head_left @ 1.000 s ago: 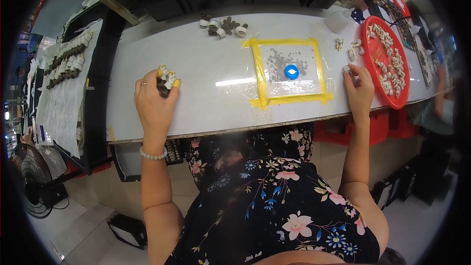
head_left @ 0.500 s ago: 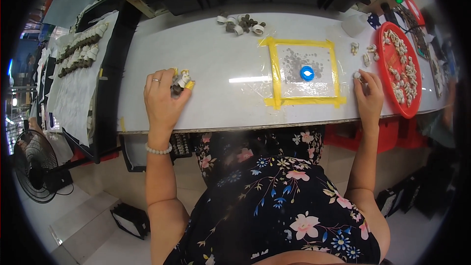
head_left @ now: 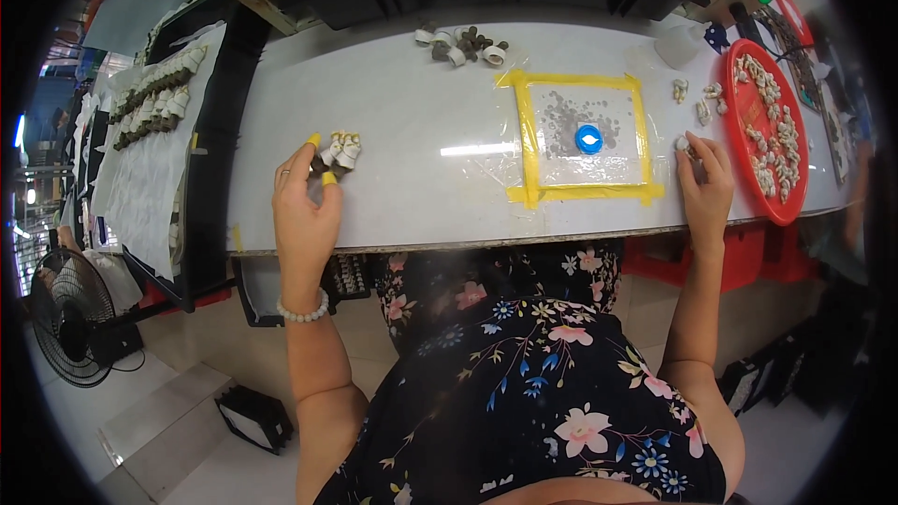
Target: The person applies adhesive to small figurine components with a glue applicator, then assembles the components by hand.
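Observation:
A small group of white-and-dark-brown pieces [head_left: 342,150] stands on the left part of the worktop. My left hand [head_left: 304,210] is just left of them, with yellow covers on its thumb and a fingertip. Its thumb and fingers are apart, and the dark end of the group lies near the gap between them; whether they touch it I cannot tell. On the right, the fingertips of my right hand [head_left: 706,182] close in a pinch on a small white piece [head_left: 682,144], beside the red tray. Its exact shape is partly hidden by the fingers.
A red oval tray [head_left: 803,189] holds several small white pieces; a few lie beside it. Yellow tape [head_left: 528,140] frames a spotted patch with a blue round cap [head_left: 588,138]. White rings and dark pieces [head_left: 463,45] lie at the back. Left stands a black rack [head_left: 210,178] with rows of pieces.
My left hand has drawn back to the left and its fingers have parted from the group of pieces, which now shows fully. My right hand keeps its pinch in nearly the same place.

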Tool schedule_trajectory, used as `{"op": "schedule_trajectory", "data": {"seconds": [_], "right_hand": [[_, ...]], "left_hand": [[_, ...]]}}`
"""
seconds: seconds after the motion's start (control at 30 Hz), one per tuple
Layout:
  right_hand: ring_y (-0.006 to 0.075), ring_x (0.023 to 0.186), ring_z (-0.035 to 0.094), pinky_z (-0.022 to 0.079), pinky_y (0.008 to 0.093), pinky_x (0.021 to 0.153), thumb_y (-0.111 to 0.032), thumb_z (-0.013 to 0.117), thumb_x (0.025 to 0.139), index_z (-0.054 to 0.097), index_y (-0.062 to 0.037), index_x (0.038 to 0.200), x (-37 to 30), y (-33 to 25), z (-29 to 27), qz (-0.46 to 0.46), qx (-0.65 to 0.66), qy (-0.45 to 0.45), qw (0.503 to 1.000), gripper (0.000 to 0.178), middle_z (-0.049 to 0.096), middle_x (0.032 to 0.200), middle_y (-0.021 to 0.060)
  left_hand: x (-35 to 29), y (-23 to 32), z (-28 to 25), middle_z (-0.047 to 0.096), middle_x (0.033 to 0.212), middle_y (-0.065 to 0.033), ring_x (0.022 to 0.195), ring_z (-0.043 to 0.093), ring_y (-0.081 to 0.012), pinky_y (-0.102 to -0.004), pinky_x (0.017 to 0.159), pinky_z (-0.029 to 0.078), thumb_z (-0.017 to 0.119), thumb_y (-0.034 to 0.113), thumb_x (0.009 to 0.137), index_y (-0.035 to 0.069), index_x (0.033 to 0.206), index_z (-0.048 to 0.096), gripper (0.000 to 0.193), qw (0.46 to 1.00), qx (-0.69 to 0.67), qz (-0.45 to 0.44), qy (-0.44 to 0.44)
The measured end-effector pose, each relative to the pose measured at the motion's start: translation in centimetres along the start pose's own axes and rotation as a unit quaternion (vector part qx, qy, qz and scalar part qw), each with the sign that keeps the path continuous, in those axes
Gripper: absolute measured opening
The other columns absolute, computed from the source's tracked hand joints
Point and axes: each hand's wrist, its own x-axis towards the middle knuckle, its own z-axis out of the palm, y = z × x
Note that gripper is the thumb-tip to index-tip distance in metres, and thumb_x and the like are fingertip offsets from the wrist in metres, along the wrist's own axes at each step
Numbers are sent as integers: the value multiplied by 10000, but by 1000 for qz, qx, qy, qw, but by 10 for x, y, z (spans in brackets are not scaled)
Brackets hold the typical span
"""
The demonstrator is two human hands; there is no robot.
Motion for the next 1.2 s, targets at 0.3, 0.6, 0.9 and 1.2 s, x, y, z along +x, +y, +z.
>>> {"op": "schedule_trajectory", "data": {"seconds": [0.3, 0.6, 0.9, 1.2], "right_hand": [[160, 787, 592, 461, 245, 576, -26, 642, 810, 628, -3, 1049, 2, -3, 1, -4, 1, -5, 1000, 241, 593, 923, 87], [154, 799, 589, 456, 241, 581, -27, 635, 816, 624, -6, 1063, 1, -2, 1, 16, 20, -13, 1000, 248, 588, 935, 85], [128, 780, 562, 457, 237, 670, -34, 619, 843, 608, 13, 1109, 0, 2, 2, 30, 26, -26, 999, 270, 575, 972, 79], [161, 776, 587, 453, 250, 585, -31, 649, 800, 631, -7, 1044, 1, -1, 2, 18, 19, -11, 1000, 246, 598, 921, 88]], "left_hand": [[4, 5, -1, 589, 1108, -200, 1069, 523, -316, -346, 911, 420, 500, -29, 781, -58, 1087, 590, 320, 999, 38, 7, -17], [-2, 11, -5, 404, 1344, -224, 1274, 349, -359, -390, 1009, 339, 593, 10, 734, 4, 1007, 621, 275, 981, 95, 134, -107], [0, -3, -1, 500, 1233, -227, 1163, 460, -360, -388, 943, 400, 663, 31, 705, -16, 938, 596, 247, 994, 45, 90, -48], [5, 7, 8, 581, 979, -171, 953, 530, -327, -404, 807, 446, 685, 84, 697, -28, 1015, 538, 368, 989, 129, 65, 10]]}}
